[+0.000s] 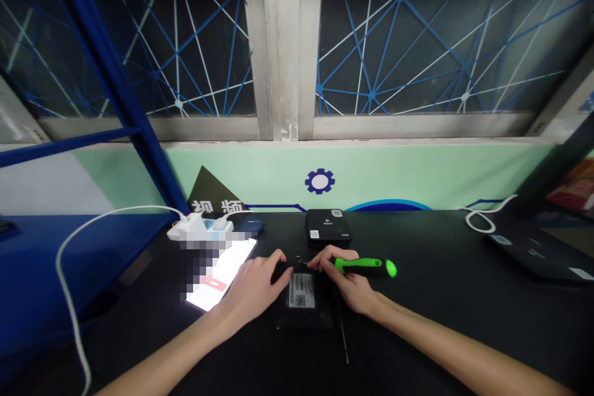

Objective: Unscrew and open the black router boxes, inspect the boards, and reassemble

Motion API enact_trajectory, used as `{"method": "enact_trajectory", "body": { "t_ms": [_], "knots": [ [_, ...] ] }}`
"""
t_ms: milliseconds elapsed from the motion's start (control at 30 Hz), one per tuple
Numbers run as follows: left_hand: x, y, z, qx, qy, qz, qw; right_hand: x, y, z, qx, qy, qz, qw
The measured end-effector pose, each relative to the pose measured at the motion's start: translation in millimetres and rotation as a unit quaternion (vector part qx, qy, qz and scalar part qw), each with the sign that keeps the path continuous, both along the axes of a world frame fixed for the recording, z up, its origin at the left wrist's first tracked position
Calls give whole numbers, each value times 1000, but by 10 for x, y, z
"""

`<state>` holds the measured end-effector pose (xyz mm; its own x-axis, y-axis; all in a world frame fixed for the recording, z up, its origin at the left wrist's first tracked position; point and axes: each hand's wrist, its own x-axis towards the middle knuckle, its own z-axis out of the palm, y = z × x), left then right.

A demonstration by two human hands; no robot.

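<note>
A lit smartphone (228, 271) lies beside the left hand (257, 281), its thumb and forefinger spread at the far left corner of a labelled black electronic device (301, 292), flat on the table (440, 272). The right hand (346, 275) pinches a green-and-black screwdriver (364, 266), its shaft directed at the device's far edge.

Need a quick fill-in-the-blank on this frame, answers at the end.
1. The right hand holds a long-handled screwdriver coloured black and bright ____.
2. In the picture, the thin rectangular phone with a lit white screen lies to the ____ of the flat black box bearing a pale printed label.
3. The dark blue emblem with a pale round centre on the light green wall is shaped like a ____.

Missing words: green; left; gear.
</note>
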<state>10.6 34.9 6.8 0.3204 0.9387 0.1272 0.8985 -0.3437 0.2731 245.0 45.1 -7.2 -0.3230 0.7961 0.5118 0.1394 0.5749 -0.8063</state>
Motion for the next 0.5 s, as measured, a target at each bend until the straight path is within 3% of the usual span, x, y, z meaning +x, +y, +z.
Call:
{"method": "enact_trajectory", "body": {
  "t_ms": [267, 500],
  "knots": [
    [1, -5, 1, -6, -7, 2, 1000, 2, -9, -19, -3, 17, -15, 1000],
    [0, 11, 76, 4, 5, 8, 1000, -37, 19, 9, -43, 89, -43, 994]
  ]
}}
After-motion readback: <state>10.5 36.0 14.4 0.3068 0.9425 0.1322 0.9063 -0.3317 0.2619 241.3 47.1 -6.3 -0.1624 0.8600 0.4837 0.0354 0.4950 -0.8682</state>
